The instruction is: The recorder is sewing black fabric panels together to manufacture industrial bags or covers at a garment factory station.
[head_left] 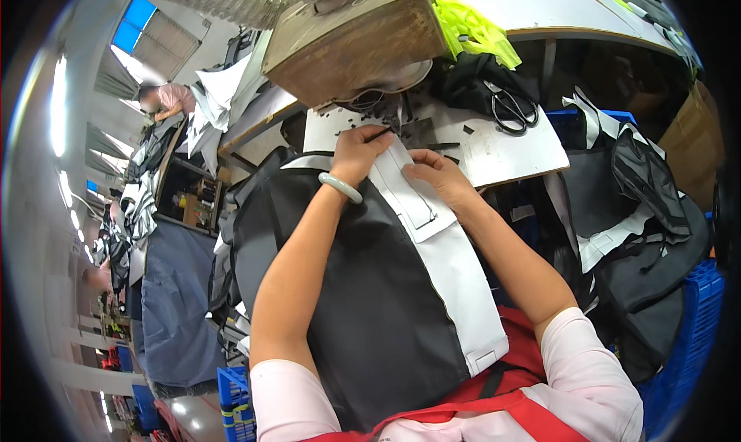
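Note:
A long white fabric panel (pixel 455 288) is joined along a large black fabric piece (pixel 378 288), which drapes from the worktable over my lap. On the panel's upper part lies a white rectangular patch (pixel 405 195) with a dark outline. My left hand (pixel 356 155), with a pale bangle on the wrist, pinches a short black strip (pixel 378 135) at the patch's top, close under the sewing machine (pixel 355 45). At the patch's right edge my right hand (pixel 438 176) has its fingers curled on the white panel. The machine's head partly hides the needle area.
Black-handled scissors (pixel 509 112) lie on the white tabletop (pixel 525 153), among dark scraps. Neon yellow fabric (pixel 478 29) sits behind the machine. At the right, black and white sewn pieces (pixel 617 187) pile over a blue crate (pixel 698 318). A co-worker (pixel 171 99) bends at the far left.

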The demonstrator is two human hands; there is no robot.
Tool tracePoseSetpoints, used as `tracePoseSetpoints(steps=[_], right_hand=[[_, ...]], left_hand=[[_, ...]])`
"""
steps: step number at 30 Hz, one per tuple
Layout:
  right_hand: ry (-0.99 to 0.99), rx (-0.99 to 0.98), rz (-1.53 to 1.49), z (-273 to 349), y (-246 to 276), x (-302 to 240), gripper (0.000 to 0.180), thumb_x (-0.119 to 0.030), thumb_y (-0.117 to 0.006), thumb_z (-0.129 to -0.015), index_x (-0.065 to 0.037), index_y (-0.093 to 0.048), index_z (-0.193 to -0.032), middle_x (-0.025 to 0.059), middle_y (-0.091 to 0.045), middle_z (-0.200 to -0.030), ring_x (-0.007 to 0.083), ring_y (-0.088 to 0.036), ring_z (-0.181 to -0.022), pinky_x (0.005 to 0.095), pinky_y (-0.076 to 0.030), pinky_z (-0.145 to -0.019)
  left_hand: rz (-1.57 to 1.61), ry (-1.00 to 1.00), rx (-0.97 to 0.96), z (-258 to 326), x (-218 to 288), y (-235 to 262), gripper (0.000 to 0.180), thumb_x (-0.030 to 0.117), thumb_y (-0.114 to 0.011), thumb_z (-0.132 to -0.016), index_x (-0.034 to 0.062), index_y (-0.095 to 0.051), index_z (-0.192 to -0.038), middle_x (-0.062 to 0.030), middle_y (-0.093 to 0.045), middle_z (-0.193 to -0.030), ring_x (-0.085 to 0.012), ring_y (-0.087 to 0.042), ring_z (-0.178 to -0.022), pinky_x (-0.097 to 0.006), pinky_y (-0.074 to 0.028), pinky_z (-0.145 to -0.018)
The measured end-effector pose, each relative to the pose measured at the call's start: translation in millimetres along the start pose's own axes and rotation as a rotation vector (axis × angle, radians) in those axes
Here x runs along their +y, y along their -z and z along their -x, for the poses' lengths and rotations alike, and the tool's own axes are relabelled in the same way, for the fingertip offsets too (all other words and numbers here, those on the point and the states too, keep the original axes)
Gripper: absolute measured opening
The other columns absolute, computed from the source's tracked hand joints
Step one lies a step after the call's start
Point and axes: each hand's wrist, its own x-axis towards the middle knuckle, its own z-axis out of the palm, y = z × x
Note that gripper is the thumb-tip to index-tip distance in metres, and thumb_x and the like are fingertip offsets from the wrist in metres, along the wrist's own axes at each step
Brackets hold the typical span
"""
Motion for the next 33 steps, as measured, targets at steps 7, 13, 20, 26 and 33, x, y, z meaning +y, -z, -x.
tracePoseSetpoints(steps=[7,13,20,26,33], right_hand=[[-0.09,-0.237,0.223,72.7,13.2,39.8,0.025,-0.019,-0.058,-0.096,0.0,-0.062,-0.112,0.0062,-0.068,-0.099,0.0082,-0.06,-0.084,0.0231,-0.048,-0.077],[-0.029,-0.455,0.571,92.3,-36.9,37.2,0.021,-0.014,-0.061,-0.094,-0.001,-0.063,-0.11,0.0031,-0.066,-0.095,0.0089,-0.06,-0.092,0.0248,-0.048,-0.084],[0.04,-0.878,0.89,44.9,-136.7,86.5,0.033,-0.024,-0.062,-0.09,-0.002,-0.062,-0.115,0.0104,-0.068,-0.099,0.0179,-0.063,-0.089,0.0308,-0.05,-0.083],[0.257,-1.39,1.123,128.9,-186.6,157.7,0.086,-0.056,-0.066,-0.081,-0.008,-0.037,-0.145,0.0191,-0.06,-0.124,0.0351,-0.056,-0.115,0.0437,-0.04,-0.098],[0.507,-1.226,1.043,133.4,-164.0,141.5,0.07,-0.041,-0.076,-0.076,-0.01,-0.052,-0.133,0.017,-0.057,-0.118,0.0344,-0.055,-0.112,0.0449,-0.04,-0.096]], left_hand=[[-0.461,-0.202,0.048,139.8,96.7,77.0,0.024,0.017,-0.067,-0.084,-0.0048,-0.069,-0.094,-0.0026,-0.067,-0.079,-0.0076,-0.057,-0.072,-0.024,-0.046,-0.066],[-0.627,-0.6,0.349,348.9,182.8,140.0,0.018,0.012,-0.066,-0.079,-0.0037,-0.058,-0.075,-0.0087,-0.056,-0.073,-0.0145,-0.046,-0.059,-0.027,-0.036,-0.054],[-0.501,-0.696,0.52,473.6,202.5,127.7,0.023,0.018,-0.067,-0.086,0.0045,-0.053,-0.075,-0.0049,-0.052,-0.068,-0.0109,-0.045,-0.054,-0.022,-0.032,-0.048],[-0.567,-0.603,0.299,541.0,216.9,138.3,0.017,0.009,-0.076,-0.076,0.0048,-0.062,-0.085,-0.0066,-0.062,-0.074,-0.0147,-0.056,-0.058,-0.024,-0.04,-0.051],[-0.764,-0.704,0.422,555.4,187.4,131.6,0.015,0.009,-0.069,-0.077,-0.0012,-0.063,-0.086,-0.0077,-0.058,-0.064,-0.0156,-0.05,-0.05,-0.028,-0.035,-0.047]])
